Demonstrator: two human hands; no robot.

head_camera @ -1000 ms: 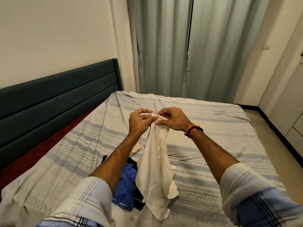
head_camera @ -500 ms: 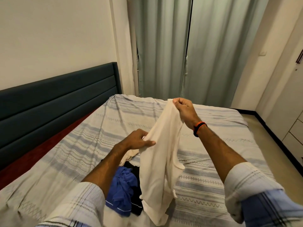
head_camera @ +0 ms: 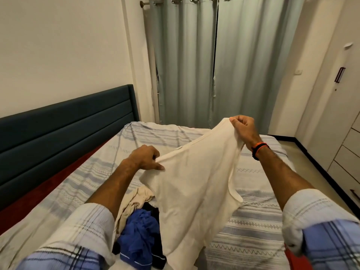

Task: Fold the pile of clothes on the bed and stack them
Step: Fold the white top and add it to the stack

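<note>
Head camera looks down past two plaid sleeves to the jumble nearest the person: a crumpled blue garment (head_camera: 139, 233) with something black (head_camera: 155, 248) under it and a beige piece (head_camera: 134, 199) beside it, all lying unfolded on the striped bedspread (head_camera: 253, 227). This small pile sits at the near edge of the bed, directly below the arms.

Above it hangs a cream undershirt (head_camera: 192, 191), lifted clear of the bed except perhaps at its lower hem, which drops out of sight behind the pile. The left hand (head_camera: 145, 157) pinches one end of the top edge, fingers curled round the cloth; the right hand (head_camera: 243, 131), with an orange and black band on the wrist, grips the other end higher up, so the edge runs taut and slanted between them.

The cloth looks thin, light and limp. It drapes and sags wherever it is unsupported, so I judge that it is best held at the shoulders, as now, and laid flat before any fold is made.

Beyond stand the dark headboard (head_camera: 64, 121) and grey curtains (head_camera: 214, 65).
</note>
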